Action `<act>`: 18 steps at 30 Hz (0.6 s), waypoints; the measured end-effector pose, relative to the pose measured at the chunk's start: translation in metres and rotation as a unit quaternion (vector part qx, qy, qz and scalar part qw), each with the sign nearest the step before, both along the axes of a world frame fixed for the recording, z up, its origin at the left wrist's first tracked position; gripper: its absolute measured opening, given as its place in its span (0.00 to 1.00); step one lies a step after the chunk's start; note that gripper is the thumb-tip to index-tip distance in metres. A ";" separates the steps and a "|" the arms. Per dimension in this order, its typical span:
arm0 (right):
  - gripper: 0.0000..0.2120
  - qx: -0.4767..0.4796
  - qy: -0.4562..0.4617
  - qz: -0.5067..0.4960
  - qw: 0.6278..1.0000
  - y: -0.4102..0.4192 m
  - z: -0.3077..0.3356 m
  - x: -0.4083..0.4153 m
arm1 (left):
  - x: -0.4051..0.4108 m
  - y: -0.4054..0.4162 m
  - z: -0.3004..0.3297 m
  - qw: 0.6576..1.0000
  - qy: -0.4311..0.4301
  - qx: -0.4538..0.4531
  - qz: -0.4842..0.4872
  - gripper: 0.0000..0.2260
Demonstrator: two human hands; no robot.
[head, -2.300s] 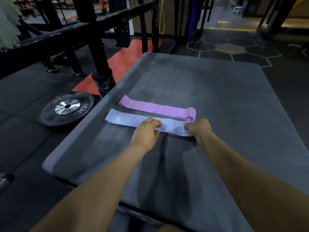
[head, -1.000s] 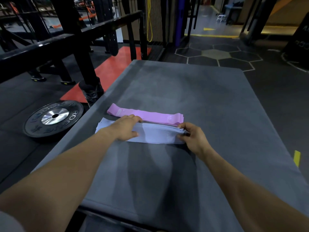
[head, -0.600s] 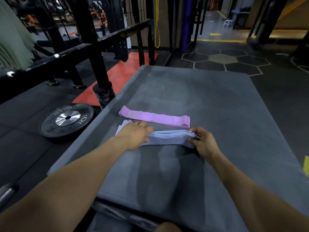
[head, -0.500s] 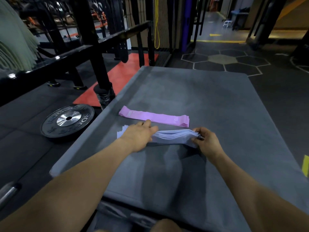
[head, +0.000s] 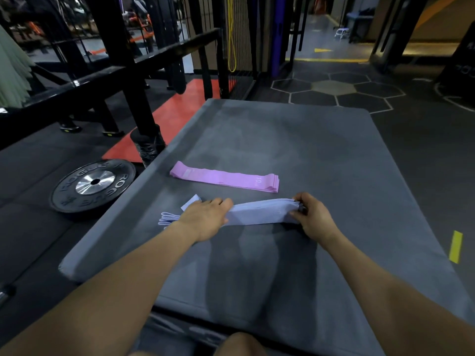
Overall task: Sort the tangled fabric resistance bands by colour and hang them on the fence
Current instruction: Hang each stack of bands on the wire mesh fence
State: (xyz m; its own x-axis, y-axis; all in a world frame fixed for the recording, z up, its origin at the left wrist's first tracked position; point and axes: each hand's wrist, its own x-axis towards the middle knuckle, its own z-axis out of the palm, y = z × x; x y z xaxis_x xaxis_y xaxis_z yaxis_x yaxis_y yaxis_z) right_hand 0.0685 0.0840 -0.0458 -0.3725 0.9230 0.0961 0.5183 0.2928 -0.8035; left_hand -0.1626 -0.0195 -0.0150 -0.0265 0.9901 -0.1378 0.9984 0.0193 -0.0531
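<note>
While both forearms reach over the near edge of the grey mat (head: 321,155), the stack of pale lavender bands (head: 259,213) lies across the mat's middle, held at two places. Left hand (head: 205,218): palm down over the left part of the stack, fingers curled over its far edge; the looped band ends fan out to the left of the wrist. Right hand (head: 312,214): thumb and fingers pinch the stack's right end, which sits slightly raised. Stack of pink bands (head: 226,178): flat on the mat just beyond the lavender one, roughly parallel to it and apart from both hands. Black weight plate (head: 93,185): flat on the floor left of the mat. Black metal fence (head: 133,65): far left, beyond the plate.
</note>
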 end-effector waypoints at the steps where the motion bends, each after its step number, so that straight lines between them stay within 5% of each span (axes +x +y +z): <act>1: 0.09 0.004 -0.003 -0.003 1.000 -0.001 0.000 0.000 | 0.001 0.000 0.000 1.000 -0.004 0.003 0.008 0.11; 11: 0.10 -0.035 0.017 0.010 0.999 -0.006 0.025 0.000 | -0.011 -0.002 0.035 0.988 -0.118 -0.019 0.103 0.15; 18: 0.09 -0.189 0.099 0.072 0.974 -0.022 0.082 -0.005 | -0.031 -0.036 0.096 0.961 -0.268 -0.058 0.034 0.09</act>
State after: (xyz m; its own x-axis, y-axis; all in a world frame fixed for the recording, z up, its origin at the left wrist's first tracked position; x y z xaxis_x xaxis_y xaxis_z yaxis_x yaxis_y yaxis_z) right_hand 0.0639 0.0617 0.0360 -0.5093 0.8461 -0.1570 0.3179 0.0154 -0.9480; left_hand -0.1937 -0.0557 0.0809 0.0145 0.9658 -0.2588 0.8795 0.1108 0.4629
